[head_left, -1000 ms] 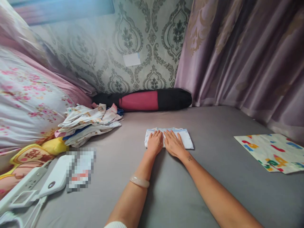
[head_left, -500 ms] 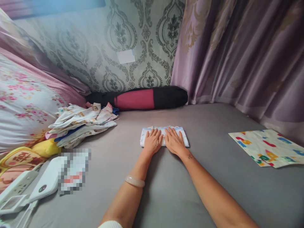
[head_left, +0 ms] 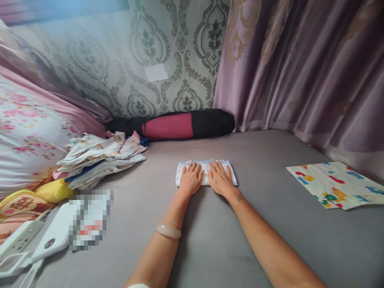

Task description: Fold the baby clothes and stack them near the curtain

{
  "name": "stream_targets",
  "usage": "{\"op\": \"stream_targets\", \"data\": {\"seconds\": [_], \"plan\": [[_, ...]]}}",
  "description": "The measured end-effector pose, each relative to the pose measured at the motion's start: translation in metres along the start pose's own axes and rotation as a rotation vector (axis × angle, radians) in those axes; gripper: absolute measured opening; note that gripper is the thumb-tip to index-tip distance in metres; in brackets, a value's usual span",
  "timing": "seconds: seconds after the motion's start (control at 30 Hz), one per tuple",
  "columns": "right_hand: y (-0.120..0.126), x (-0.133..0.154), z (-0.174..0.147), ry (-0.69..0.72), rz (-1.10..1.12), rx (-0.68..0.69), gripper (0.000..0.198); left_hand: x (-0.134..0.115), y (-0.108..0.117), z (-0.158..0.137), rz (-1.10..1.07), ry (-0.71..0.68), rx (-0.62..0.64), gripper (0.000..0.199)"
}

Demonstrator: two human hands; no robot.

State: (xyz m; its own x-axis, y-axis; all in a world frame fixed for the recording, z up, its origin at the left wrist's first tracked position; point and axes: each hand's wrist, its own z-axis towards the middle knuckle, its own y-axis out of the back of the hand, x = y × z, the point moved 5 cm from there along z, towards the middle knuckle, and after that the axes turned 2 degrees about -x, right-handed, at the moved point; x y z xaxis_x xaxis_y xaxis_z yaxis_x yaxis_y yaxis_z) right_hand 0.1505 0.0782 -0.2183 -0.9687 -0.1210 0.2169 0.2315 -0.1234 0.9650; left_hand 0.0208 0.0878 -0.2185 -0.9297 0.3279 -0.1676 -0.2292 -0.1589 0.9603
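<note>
A small folded white cloth (head_left: 205, 167) with a pale blue edge lies flat on the grey bed sheet (head_left: 144, 208). My left hand (head_left: 191, 179) rests palm down on its left half, fingers stretched out. On the right half lies my right hand (head_left: 220, 178), also flat with its fingers apart. Both hands touch the cloth from above and grip nothing. They cover much of it, so its exact kind does not show.
To the left are a pile of clothes (head_left: 102, 154), a floral pillow (head_left: 27, 132), a white power bank (head_left: 58, 232) and a power strip (head_left: 22, 236). A patterned folded cloth (head_left: 337, 186) lies right. A black and red long bag (head_left: 168, 126) lines the wall.
Both hands stay flat on the folded cloth, with hardly any movement over it. The whole view has shifted slightly, so things appear a little further left.
</note>
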Motion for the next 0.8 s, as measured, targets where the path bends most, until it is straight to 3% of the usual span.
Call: {"op": "stream_targets", "data": {"seconds": [0.1,0.3,0.5,0.67,0.8], "plan": [[0.002,-0.010,0.002,-0.058,-0.048,-0.063,0.055,0.009,0.001,0.001,0.052,0.032,-0.057,0.050],[-0.012,-0.021,0.004,-0.081,-0.078,-0.027,0.057,0.019,-0.012,0.002,0.044,0.058,0.021,0.054],[-0.002,-0.023,0.009,-0.072,-0.073,-0.008,0.050,0.024,-0.006,0.007,0.014,0.031,0.018,0.044],[0.013,-0.044,0.036,0.062,-0.049,0.071,0.035,0.037,0.011,0.027,-0.006,-0.047,0.181,0.042],[0.016,-0.064,0.060,0.083,0.046,0.183,0.024,0.057,0.018,0.051,-0.006,0.074,0.290,0.049]]}}
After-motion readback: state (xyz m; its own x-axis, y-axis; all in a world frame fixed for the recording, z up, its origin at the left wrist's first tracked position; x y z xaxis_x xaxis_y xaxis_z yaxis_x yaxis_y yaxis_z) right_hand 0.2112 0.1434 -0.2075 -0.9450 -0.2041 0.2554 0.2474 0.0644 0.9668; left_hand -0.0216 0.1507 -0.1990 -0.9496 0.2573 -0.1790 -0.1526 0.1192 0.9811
